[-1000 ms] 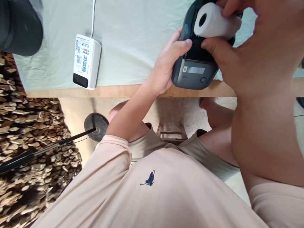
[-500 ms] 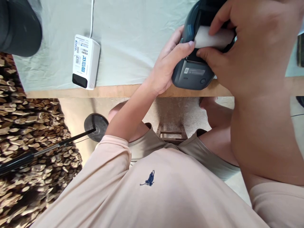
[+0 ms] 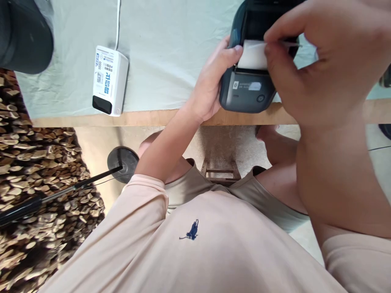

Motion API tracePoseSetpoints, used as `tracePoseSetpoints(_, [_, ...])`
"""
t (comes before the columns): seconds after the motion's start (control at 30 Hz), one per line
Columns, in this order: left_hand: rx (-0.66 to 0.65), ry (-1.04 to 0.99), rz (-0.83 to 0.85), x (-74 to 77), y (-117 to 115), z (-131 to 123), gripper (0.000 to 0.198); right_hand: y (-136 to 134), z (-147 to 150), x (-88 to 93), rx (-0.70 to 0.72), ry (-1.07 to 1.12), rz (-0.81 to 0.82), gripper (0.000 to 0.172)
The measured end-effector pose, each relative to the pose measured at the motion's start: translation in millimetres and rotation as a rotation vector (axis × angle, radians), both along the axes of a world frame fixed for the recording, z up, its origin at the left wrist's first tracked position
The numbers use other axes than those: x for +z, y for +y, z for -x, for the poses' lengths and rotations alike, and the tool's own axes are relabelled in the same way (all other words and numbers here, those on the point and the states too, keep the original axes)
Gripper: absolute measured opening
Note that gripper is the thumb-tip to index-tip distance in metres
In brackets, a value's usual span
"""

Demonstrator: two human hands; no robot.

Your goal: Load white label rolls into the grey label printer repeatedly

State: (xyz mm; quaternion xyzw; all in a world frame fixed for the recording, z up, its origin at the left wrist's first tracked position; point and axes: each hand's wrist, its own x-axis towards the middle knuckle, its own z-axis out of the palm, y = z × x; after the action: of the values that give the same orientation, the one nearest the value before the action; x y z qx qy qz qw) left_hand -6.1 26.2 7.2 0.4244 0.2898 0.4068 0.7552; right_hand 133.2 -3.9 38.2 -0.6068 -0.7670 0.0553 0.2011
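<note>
A dark blue-grey label printer (image 3: pixel 247 92) is at the table's front edge, its lid raised and its inside showing. My left hand (image 3: pixel 210 81) grips its left side, with the thumb at the rim of the opening. In the compartment lies a white paper roll (image 3: pixel 253 56), partly covered by my fingers. My right hand (image 3: pixel 301 57) pinches the paper between thumb and forefinger, and a thin edge of it sticks out to the right of the fingertips. The printer's front bears a round button and a small label. Its upper end runs out of view.
To the left on the table cloth (image 3: pixel 159 49) stands a white power bank (image 3: pixel 106 81) with a cable (image 3: pixel 118 24). A dark cylindrical object (image 3: pixel 24 36) is at the far left. Below are a stand's round base (image 3: pixel 122 156), stacked firewood (image 3: pixel 42 162) and a wooden stool (image 3: pixel 220 175).
My right hand has shifted from lying over the paper roll to pinching its paper end. The printer has tilted slightly, and more of its inside and the paper's left part show.
</note>
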Motion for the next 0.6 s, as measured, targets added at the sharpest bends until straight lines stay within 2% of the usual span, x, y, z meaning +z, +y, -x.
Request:
tracePoseSetpoints(0.13, [-0.023, -0.105, 0.022, 3.5, 2, 2, 0.031, -7, 7, -15.3, 0.075, -0.011, -0.237, 0.023])
tracePoseSetpoints(0.23, [-0.001, -0.088, 0.038, -0.1, 3, 3, 0.021, -9, 10, -28.3, 0.127, 0.055, -0.284, 0.02])
tracePoseSetpoints(0.33, [-0.004, -0.018, 0.052, -5.9, 4, 5, 0.017, -10, 10, -33.4, 0.149, 0.155, -0.289, 0.021])
tracePoseSetpoints(0.4, [-0.018, -0.011, 0.036, -8.0, 4, 6, 0.017, -11, 12, -31.3, 0.083, 0.235, -0.282, 0.023])
tracePoseSetpoints(0.53, [-0.047, -0.048, -0.014, -7.4, 3, 6, 0.021, -10, 16, -23.7, -0.161, 0.468, -0.192, 0.029])
tracePoseSetpoints(0.6, [-0.071, -0.016, -0.027, -6.3, 2, 6, 0.029, -7, 18, -23.1, -0.206, 0.546, -0.16, 0.033])
